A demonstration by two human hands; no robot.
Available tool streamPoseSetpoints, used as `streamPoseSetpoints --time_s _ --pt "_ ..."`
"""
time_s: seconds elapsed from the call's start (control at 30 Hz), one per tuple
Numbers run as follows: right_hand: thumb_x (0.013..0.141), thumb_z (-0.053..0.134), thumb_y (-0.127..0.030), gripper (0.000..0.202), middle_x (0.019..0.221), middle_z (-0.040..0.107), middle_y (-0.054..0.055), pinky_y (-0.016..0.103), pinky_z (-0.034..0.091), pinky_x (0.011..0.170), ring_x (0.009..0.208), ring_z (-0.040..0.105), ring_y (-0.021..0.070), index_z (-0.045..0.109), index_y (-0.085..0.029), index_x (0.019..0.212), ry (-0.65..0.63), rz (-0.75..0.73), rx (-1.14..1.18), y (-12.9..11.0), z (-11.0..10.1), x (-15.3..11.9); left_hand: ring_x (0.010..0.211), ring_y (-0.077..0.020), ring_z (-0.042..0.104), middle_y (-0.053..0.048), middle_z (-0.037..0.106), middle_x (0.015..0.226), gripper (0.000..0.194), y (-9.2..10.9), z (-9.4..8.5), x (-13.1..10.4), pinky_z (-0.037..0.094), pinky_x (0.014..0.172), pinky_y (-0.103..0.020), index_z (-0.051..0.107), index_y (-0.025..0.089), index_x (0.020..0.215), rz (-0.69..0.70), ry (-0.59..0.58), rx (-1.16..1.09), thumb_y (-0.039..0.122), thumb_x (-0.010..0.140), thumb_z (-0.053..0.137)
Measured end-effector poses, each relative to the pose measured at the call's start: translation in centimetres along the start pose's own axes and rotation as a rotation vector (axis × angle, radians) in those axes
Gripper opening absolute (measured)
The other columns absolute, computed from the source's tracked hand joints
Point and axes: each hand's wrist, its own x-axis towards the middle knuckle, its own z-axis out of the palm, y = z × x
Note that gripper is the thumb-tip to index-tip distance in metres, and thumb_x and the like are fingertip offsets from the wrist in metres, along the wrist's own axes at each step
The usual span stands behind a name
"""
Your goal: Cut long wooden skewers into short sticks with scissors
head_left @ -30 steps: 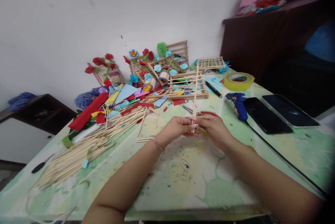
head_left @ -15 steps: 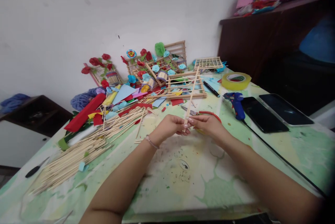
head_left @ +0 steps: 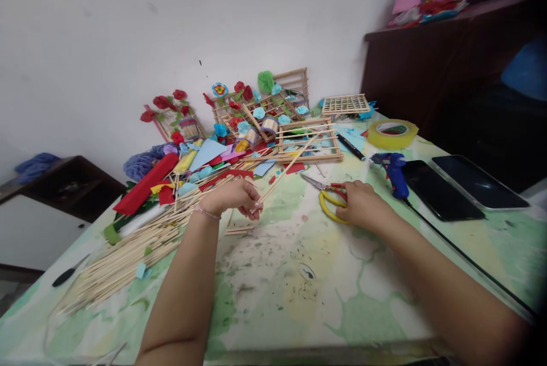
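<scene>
My left hand (head_left: 233,196) pinches one thin wooden stick (head_left: 285,170) by its near end; the stick slants up and to the right over the table. My right hand (head_left: 361,204) rests on the yellow and red handles of a pair of scissors (head_left: 328,194) lying on the table, fingers curled over the handles. A big pile of loose wooden sticks (head_left: 137,245) lies to the left of my left hand. A few short stick pieces (head_left: 237,230) lie just below that hand.
Wooden lattice frames (head_left: 308,141) with paper flowers (head_left: 243,92) and coloured paper scraps crowd the far side by the wall. A blue glue gun (head_left: 394,173) with its cord, yellow tape roll (head_left: 391,133), black marker (head_left: 350,147) and two phones (head_left: 440,188) lie right.
My hands have parted. The left hand carried the stick left toward the stick pile, and the right hand let go of it and dropped onto the scissors.
</scene>
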Motion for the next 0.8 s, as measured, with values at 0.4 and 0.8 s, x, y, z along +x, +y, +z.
streamPoseSetpoints --time_s 0.4,0.8 --pt "0.064 0.058 -0.019 0.023 0.087 0.061 0.016 0.032 0.037 0.057 0.073 0.058 0.0263 0.063 -0.014 0.086 0.018 0.041 -0.040 -0.3 -0.6 0.1 0.063 -0.0158 0.067 -0.008 0.070 0.065 0.016 0.2 -0.3 -0.6 0.051 0.054 -0.019 0.070 0.013 0.064 -0.054 -0.030 -0.057 0.029 0.062 0.071" --pt "0.069 0.063 -0.042 0.043 0.080 0.054 0.002 0.027 0.041 0.059 0.063 0.049 0.0135 0.053 -0.022 0.105 -0.191 -0.119 1.177 -0.7 -1.5 -0.4 0.067 -0.0194 0.067 -0.005 0.071 0.067 0.016 -1.4 -2.9 -3.8 0.055 0.065 -0.028 0.071 0.017 0.065 -0.022 0.138 -0.213 0.030 0.056 0.076"
